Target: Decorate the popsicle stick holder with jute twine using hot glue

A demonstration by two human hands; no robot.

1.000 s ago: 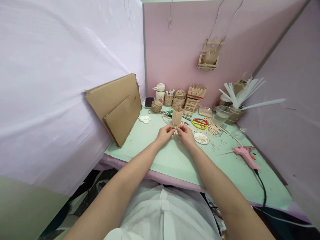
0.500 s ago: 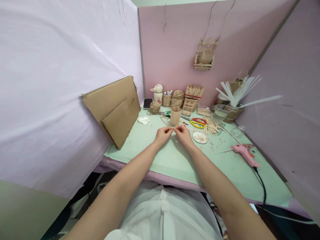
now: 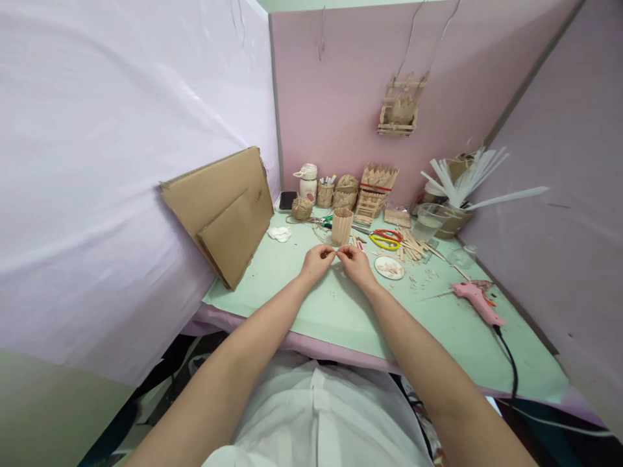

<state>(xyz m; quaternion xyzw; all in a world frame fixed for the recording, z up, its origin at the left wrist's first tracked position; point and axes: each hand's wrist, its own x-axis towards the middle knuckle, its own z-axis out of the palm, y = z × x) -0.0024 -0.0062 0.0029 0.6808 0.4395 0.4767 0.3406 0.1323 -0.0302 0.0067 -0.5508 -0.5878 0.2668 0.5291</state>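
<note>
My left hand [image 3: 318, 261] and my right hand [image 3: 354, 262] meet fingertip to fingertip above the pale green table. Both are closed in a pinch; whatever lies between the fingertips is too small to make out. Just beyond them stands an upright cup made of wooden craft sticks [image 3: 342, 227]. To the right of my right hand is a small white dish [image 3: 389, 268] with bits of wood on it. Scissors with red and yellow handles [image 3: 385, 240] lie behind the dish, beside a heap of loose craft sticks [image 3: 413, 246].
Folded cardboard [image 3: 233, 220] leans at the left. A pink glue gun [image 3: 479, 303] with a black cord lies at the right. Along the back are a bottle [image 3: 307, 183], a twine ball [image 3: 302, 208], a phone [image 3: 287, 200] and a clear plastic cup [image 3: 428, 220]. A stick ornament [image 3: 398, 117] hangs above.
My fingertips have shifted very slightly, with the right hand a touch to the left. Everything on the table stays where it was.
</note>
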